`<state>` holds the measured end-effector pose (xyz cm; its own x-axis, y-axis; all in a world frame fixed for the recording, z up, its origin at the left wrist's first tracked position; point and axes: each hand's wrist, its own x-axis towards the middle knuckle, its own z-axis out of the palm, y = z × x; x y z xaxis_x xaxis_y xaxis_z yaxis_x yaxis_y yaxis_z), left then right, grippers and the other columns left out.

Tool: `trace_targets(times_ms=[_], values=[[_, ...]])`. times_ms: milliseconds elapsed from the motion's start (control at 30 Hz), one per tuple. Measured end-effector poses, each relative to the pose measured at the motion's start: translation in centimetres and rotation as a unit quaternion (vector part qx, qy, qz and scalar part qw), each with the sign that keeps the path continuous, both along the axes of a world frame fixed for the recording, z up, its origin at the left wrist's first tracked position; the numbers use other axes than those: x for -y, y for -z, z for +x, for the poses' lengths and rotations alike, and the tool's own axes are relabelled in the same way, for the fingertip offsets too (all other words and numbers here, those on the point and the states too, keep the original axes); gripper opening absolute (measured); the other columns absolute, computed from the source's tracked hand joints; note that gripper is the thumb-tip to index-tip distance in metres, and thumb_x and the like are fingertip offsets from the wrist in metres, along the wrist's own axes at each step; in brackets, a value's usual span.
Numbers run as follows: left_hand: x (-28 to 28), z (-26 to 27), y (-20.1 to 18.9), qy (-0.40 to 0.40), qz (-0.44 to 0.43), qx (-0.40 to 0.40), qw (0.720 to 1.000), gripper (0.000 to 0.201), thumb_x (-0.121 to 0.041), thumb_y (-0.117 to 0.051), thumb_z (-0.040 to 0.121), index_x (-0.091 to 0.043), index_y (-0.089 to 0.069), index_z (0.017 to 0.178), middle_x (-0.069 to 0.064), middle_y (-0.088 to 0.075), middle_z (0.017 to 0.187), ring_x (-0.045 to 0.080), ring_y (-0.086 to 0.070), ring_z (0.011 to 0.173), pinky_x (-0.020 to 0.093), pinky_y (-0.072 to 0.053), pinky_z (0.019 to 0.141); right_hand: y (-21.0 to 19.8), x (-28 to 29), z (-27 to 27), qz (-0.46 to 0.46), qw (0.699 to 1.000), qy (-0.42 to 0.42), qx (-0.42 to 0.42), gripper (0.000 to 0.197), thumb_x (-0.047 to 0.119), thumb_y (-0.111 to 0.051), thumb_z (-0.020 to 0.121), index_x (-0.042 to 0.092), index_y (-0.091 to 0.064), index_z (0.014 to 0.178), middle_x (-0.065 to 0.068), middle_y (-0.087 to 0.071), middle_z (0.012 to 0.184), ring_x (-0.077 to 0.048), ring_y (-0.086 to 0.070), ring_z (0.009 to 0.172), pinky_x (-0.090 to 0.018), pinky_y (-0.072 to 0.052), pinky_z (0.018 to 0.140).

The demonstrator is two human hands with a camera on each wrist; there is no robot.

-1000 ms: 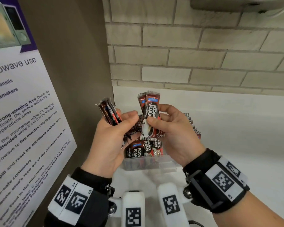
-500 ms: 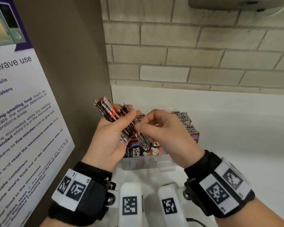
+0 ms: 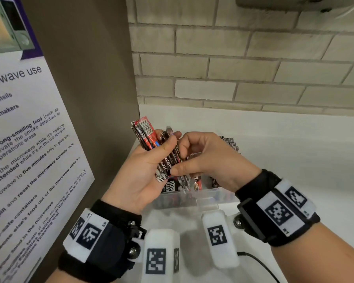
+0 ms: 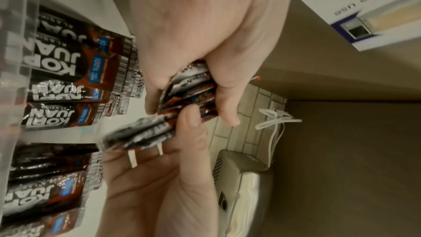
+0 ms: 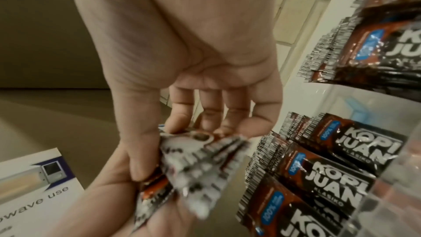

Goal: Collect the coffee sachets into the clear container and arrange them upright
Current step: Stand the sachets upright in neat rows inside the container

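My left hand grips a fanned bundle of dark red-and-black coffee sachets, held tilted above the clear container. My right hand pinches the lower ends of the same bundle between thumb and fingers. In the left wrist view the left hand's fingers curl round the sachets, and the right hand's thumb presses on them from below. The right wrist view shows the right hand on the blurred sachet ends. More sachets stand in the container.
A brown panel with a microwave-use poster stands close on the left. A brick wall lies behind the white counter. A black cable lies near the counter's front. A white cable hangs by a metal fixture.
The right hand has brought the two sachets it held upright over to the left hand's bundle and now pinches that bundle's lower end. The left hand has stayed put.
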<state>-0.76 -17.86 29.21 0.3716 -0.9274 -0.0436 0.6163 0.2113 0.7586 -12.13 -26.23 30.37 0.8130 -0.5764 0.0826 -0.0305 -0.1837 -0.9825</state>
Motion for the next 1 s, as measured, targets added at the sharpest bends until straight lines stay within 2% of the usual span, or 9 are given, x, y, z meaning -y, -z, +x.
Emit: trace_targets(times_ms=[167, 233, 333, 467, 600, 700, 800, 867, 1000], values=[[-0.1, 0.1, 0.0, 0.012, -0.011, -0.013, 1.0, 0.028, -0.011, -0.062, 0.071, -0.006, -0.06, 0.099, 0.012, -0.069, 0.098, 0.021, -0.069, 0.08, 0.033, -0.059, 0.067, 0.4, 0.1, 0.0, -0.009, 0.999, 0.044, 0.017, 0.035, -0.011, -0.079, 0.064, 0.011, -0.052, 0.067, -0.011, -0.054, 0.067, -0.019, -0.051, 0.058, -0.021, -0.045, 0.048], [-0.1, 0.5, -0.1, -0.027, -0.01, -0.017, 0.999, 0.014, -0.011, -0.063, 0.07, -0.016, -0.056, 0.082, 0.009, -0.071, 0.092, 0.02, -0.071, 0.088, 0.036, -0.055, 0.08, 0.9, 0.7, 0.2, -0.004, 0.99, 0.132, 0.049, 0.035, -0.009, -0.081, 0.063, 0.011, -0.052, 0.068, -0.01, -0.058, 0.068, -0.019, -0.056, 0.056, -0.024, -0.046, 0.048], [-0.2, 1.2, -0.3, -0.091, 0.003, -0.006, 0.996, 0.017, -0.013, -0.066, 0.067, -0.024, -0.053, 0.072, 0.003, -0.074, 0.101, 0.016, -0.069, 0.103, 0.042, -0.041, 0.105, 2.3, 2.0, 0.8, -0.053, 0.952, 0.297, 0.045, 0.037, -0.001, -0.083, 0.064, 0.015, -0.05, 0.063, 0.001, -0.052, 0.058, -0.012, -0.047, 0.05, -0.026, -0.043, 0.053], [-0.5, 1.6, -0.5, -0.094, -0.002, 0.002, 0.996, 0.016, -0.013, -0.064, 0.071, -0.024, -0.053, 0.073, 0.003, -0.072, 0.104, 0.018, -0.069, 0.104, 0.045, -0.039, 0.107, 4.3, 2.3, 1.9, -0.124, 0.935, 0.327, -0.066, 0.036, 0.006, -0.081, 0.068, 0.017, -0.048, 0.059, 0.002, -0.052, 0.059, -0.018, -0.05, 0.058, -0.034, -0.049, 0.063], [-1.0, 1.4, -0.5, -0.097, -0.008, 0.003, 0.995, 0.017, -0.012, -0.064, 0.069, -0.022, -0.053, 0.075, 0.001, -0.073, 0.091, 0.018, -0.071, 0.1, 0.042, -0.044, 0.102, 5.4, 2.7, 2.3, -0.196, 0.916, 0.301, -0.179, 0.033, 0.01, -0.074, 0.077, 0.016, -0.045, 0.063, -0.001, -0.056, 0.071, -0.02, -0.054, 0.07, -0.024, -0.039, 0.057], [-1.3, 1.5, -0.5, -0.098, -0.005, -0.004, 0.995, 0.017, -0.012, -0.065, 0.068, -0.022, -0.053, 0.075, 0.001, -0.069, 0.087, 0.018, -0.072, 0.096, 0.043, -0.049, 0.095, 5.8, 2.7, 2.4, -0.259, 0.89, 0.27, -0.262, 0.012, 0.009, -0.062, 0.087, 0.011, -0.052, 0.08, -0.012, -0.065, 0.098, -0.027, -0.06, 0.091, -0.025, -0.041, 0.069], [-1.5, 1.6, -0.3, -0.103, 0.019, -0.011, 0.994, 0.015, -0.018, -0.067, 0.069, -0.024, -0.054, 0.074, -0.005, -0.065, 0.076, 0.012, -0.071, 0.08, 0.047, -0.057, 0.078, 6.1, 2.7, 2.5, -0.273, 0.875, 0.229, -0.326, 0.011, 0.003, -0.05, 0.09, 0.001, -0.06, 0.094, -0.016, -0.064, 0.107, -0.028, -0.061, 0.099, -0.024, -0.04, 0.07], [-1.6, 1.6, -0.3, -0.103, 0.044, -0.012, 0.994, 0.012, -0.025, -0.068, 0.071, -0.027, -0.056, 0.074, -0.006, -0.064, 0.072, 0.012, -0.07, 0.075, 0.052, -0.057, 0.064, 6.1, 2.7, 2.5, -0.264, 0.874, 0.204, -0.353, 0.01, 0.001, -0.046, 0.089, 0.003, -0.056, 0.086, -0.017, -0.065, 0.105, -0.028, -0.061, 0.093, -0.024, -0.04, 0.068], [-1.7, 1.5, -0.6, -0.104, 0.068, -0.035, 0.992, 0.008, -0.03, -0.068, 0.07, -0.029, -0.06, 0.073, -0.004, -0.065, 0.072, 0.013, -0.069, 0.069, 0.022, -0.044, 0.041, 5.7, 2.4, 2.2, -0.265, 0.868, 0.194, -0.372, 0.014, 0.0, -0.045, 0.09, 0.0, -0.053, 0.101, -0.017, -0.062, 0.109, -0.03, -0.06, 0.097, -0.027, -0.042, 0.07]])
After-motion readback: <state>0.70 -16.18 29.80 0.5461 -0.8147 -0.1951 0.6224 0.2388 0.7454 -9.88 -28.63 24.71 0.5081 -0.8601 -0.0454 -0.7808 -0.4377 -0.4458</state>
